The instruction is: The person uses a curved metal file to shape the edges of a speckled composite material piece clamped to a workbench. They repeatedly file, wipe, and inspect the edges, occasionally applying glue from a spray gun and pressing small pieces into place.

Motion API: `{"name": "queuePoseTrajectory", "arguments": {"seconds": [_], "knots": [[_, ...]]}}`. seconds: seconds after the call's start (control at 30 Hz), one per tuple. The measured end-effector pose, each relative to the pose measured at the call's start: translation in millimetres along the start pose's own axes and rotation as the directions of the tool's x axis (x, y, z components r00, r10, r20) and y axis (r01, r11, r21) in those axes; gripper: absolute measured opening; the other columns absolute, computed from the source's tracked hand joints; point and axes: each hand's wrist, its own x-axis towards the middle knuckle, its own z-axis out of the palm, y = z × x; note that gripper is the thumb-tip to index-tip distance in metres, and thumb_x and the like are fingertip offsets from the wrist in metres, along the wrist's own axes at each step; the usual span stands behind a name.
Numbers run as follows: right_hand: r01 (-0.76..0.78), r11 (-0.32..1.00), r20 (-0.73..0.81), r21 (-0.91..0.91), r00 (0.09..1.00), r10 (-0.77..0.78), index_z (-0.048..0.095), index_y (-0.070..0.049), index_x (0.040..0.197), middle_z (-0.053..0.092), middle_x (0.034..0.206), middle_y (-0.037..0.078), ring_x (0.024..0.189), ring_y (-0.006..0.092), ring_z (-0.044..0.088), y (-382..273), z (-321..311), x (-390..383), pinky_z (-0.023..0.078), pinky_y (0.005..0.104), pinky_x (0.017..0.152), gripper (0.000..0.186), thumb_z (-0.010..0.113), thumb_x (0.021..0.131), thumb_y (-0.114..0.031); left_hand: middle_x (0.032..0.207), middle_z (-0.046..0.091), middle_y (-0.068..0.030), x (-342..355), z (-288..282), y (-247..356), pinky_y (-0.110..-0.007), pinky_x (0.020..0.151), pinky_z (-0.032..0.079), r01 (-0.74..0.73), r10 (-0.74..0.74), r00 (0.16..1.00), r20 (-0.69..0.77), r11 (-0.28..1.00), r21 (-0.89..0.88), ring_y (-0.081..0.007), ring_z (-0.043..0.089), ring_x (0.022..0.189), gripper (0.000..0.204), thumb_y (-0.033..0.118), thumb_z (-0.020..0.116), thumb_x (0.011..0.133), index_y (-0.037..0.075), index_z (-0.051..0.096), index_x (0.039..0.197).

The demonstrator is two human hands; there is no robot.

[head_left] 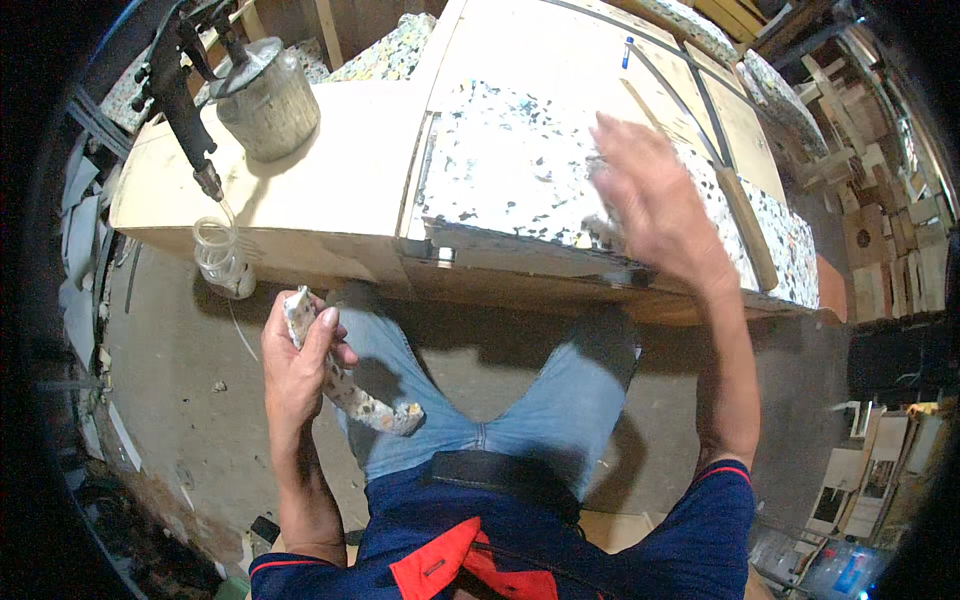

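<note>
Open bench in the middle, clutter at the left corner

The spray gun (185,95) with its metal cup (268,100) crowds the bench's (340,190) left corner; the foam sheet (520,160) lies flat, and wooden strips (745,215) border its right side.

A dark navy short-sleeved shirt (690,540) is worn, its sleeve cuffs edged in red piping (a red collar flap sits just below the black belt (500,475)); blue jeans (560,400) are seen above the belt.
</note>
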Motion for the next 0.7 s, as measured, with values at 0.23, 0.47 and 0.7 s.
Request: {"name": "queuePoseTrajectory", "arguments": {"seconds": [0.23,0.47,0.7], "knots": [[-0.142,0.982,-0.039,0.124,0.988,0.148,0.067,-0.003,0.131,0.05,0.151,0.026,0.143,0.049,0.04,-6.1,10.4,-24.4,0.028,0.0652,0.116,0.044,0.062,0.099,-0.034,0.082,0.06,-0.0045,0.2,9.8,-11.9,-0.025,0.053,0.053,0.011,-0.011,1.0,0.014,1.0,0.009,-0.0107,0.063,0.061,0.021,0.018,0.069,0.1,0.005,0.054,0.106],[-0.095,0.988,-0.109,0.12,0.988,0.108,0.074,-0.002,0.102,0.066,0.13,0.023,0.132,0.0443,0.054,-21.1,20.6,-1.8,0.039,0.0589,0.11,0.02,0.072,0.087,-0.016,0.083,0.06,-0.0042,-0.5,12.5,-16.7,-0.026,0.055,0.054,-0.001,0.0,0.999,0.037,1.0,0.031,-0.0108,0.063,0.062,0.018,0.016,0.068,0.1,0.005,0.053,0.105],[-0.171,0.951,-0.078,0.256,0.977,0.197,0.074,-0.004,0.092,0.069,0.123,0.022,0.123,0.0418,0.059,-19.1,19.7,10.2,0.041,0.0579,0.106,0.013,0.074,0.084,-0.014,0.083,0.059,-0.0059,-2.9,8.4,-21.7,-0.028,0.054,0.053,-0.023,0.021,0.999,0.036,0.998,0.066,-0.014,0.064,0.061,0.02,0.02,0.067,0.1,0.006,0.053,0.101]]}}
